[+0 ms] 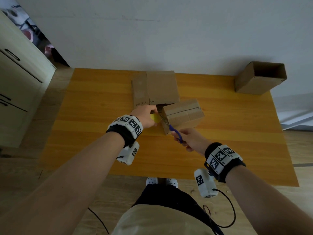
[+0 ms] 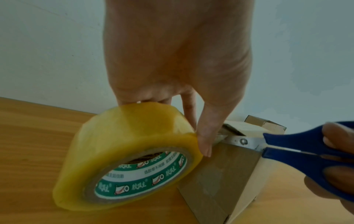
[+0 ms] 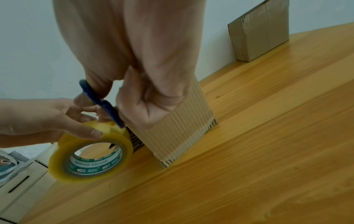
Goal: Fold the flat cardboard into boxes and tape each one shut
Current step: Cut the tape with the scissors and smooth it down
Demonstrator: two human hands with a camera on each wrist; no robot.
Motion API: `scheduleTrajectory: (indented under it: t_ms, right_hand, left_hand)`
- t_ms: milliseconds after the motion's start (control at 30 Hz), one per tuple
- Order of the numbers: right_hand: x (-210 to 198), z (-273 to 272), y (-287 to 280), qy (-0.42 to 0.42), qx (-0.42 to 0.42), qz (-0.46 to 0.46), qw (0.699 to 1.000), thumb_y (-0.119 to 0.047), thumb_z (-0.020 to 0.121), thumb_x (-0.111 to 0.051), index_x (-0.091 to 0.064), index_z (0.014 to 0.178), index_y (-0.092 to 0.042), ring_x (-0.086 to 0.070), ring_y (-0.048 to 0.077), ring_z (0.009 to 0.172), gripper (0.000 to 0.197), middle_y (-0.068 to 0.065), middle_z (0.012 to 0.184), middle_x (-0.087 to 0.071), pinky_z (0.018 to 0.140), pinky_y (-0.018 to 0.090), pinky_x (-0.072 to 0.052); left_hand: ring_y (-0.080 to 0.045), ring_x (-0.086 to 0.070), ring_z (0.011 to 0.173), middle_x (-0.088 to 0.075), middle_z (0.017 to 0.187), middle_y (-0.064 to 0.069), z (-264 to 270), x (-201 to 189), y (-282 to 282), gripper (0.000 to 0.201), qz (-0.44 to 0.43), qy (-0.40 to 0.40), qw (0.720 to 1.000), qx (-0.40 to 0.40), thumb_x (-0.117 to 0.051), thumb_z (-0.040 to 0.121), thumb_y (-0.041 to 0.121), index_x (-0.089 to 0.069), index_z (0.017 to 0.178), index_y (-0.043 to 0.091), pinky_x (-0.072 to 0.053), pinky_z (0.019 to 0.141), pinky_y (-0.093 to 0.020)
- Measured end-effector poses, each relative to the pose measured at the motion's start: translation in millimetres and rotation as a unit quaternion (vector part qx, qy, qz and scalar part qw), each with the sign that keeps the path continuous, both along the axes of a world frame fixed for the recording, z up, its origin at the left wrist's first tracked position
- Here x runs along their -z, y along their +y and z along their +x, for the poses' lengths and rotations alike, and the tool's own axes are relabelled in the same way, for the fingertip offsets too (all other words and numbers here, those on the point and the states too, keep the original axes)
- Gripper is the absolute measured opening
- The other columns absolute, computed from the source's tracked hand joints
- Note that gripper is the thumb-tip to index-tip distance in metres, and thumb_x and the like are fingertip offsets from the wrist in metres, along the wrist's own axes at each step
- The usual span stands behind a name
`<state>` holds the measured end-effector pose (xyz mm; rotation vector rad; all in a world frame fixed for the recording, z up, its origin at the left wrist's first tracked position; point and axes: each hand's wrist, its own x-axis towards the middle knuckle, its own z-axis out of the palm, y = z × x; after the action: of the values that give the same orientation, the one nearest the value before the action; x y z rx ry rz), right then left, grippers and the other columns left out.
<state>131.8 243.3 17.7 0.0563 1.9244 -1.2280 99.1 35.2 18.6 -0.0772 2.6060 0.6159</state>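
Note:
A folded cardboard box [image 1: 183, 116] stands in the middle of the wooden table [image 1: 101, 133], with tape along its top seam. My left hand [image 1: 145, 116] grips a yellowish tape roll [image 2: 122, 154] just left of the box, thumb on its rim. My right hand [image 1: 189, 139] holds blue-handled scissors [image 1: 176, 134], whose blades [image 2: 241, 141] reach the tape stretched between roll and box corner. In the right wrist view the tape roll [image 3: 90, 153] sits beside the box [image 3: 176, 133], and the scissors [image 3: 105, 104] point at the strip.
Flat cardboard sheets [image 1: 155, 89] lie behind the box. A second box [image 1: 260, 78], open at the top, stands at the table's far right corner by the wall. A cabinet [image 1: 18, 78] is to the left of the table.

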Motion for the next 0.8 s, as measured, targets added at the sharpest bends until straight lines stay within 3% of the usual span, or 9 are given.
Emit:
scheduleTrajectory:
  t_ms: [300, 400, 500, 633, 733, 800]
  right_hand:
    - [-5, -8, 3, 0.037, -0.053, 0.055, 0.996, -0.04, 0.091, -0.059, -0.061, 0.085, -0.005, -0.031, 0.013, 0.053, 0.035, 0.002, 0.066, -0.044, 0.044, 0.023, -0.027]
    - [-6, -10, 5, 0.04, -0.061, 0.064, 0.995, -0.042, 0.09, -0.059, -0.06, 0.083, -0.003, -0.026, 0.016, 0.053, 0.039, 0.011, 0.072, -0.04, 0.043, 0.025, -0.025]
    - [-8, -13, 4, 0.041, -0.087, 0.077, 0.992, -0.043, 0.089, -0.058, -0.063, 0.097, 0.007, -0.027, 0.016, 0.052, 0.05, 0.012, 0.077, -0.042, 0.04, 0.023, -0.025]
    - [-9, -19, 3, 0.04, -0.074, 0.081, 0.993, -0.045, 0.089, -0.06, -0.058, 0.081, -0.007, -0.027, 0.015, 0.05, 0.039, 0.005, 0.064, -0.039, 0.041, 0.023, -0.027]
    - [-12, -17, 4, 0.032, -0.073, 0.08, 0.994, -0.046, 0.091, -0.057, -0.058, 0.08, -0.01, -0.031, 0.012, 0.047, 0.037, -0.004, 0.055, -0.04, 0.043, 0.022, -0.03]
    - [-11, -15, 3, 0.011, -0.065, 0.071, 0.995, -0.047, 0.09, -0.057, -0.058, 0.081, -0.009, -0.032, 0.012, 0.05, 0.039, -0.004, 0.057, -0.041, 0.045, 0.023, -0.029]
  left_hand:
    - [-0.02, -0.057, 0.093, -0.059, 0.109, 0.001, 0, -8, 3, 0.042, -0.085, 0.016, 0.994, 0.065, -0.068, 0.081, 0.027, -0.052, 0.119, 0.032, -0.045, 0.063, -0.028]
    - [-0.02, -0.058, 0.094, -0.058, 0.112, 0.001, -1, -8, 3, 0.043, -0.112, 0.015, 0.991, 0.076, -0.066, 0.082, 0.026, -0.048, 0.121, 0.035, -0.053, 0.067, -0.032]
    - [-0.022, -0.058, 0.096, -0.056, 0.117, 0.0, -3, -7, 0, 0.043, -0.127, 0.012, 0.989, 0.081, -0.065, 0.083, 0.026, -0.048, 0.122, 0.035, -0.054, 0.071, -0.035]
    - [-0.023, -0.055, 0.107, -0.055, 0.125, -0.002, -8, -2, -4, 0.039, -0.041, -0.005, 0.998, 0.038, -0.07, 0.08, 0.022, -0.055, 0.115, 0.029, -0.05, 0.08, -0.033]
    - [-0.021, -0.044, 0.125, -0.048, 0.135, 0.0, -10, -1, -11, 0.044, 0.048, -0.062, 0.997, -0.009, -0.076, 0.076, 0.024, -0.056, 0.116, 0.024, -0.04, 0.094, -0.033]
    - [-0.02, -0.041, 0.127, -0.047, 0.134, 0.001, -10, 0, -15, 0.045, 0.08, -0.098, 0.992, -0.011, -0.075, 0.077, 0.031, -0.056, 0.118, 0.023, -0.038, 0.096, -0.032]
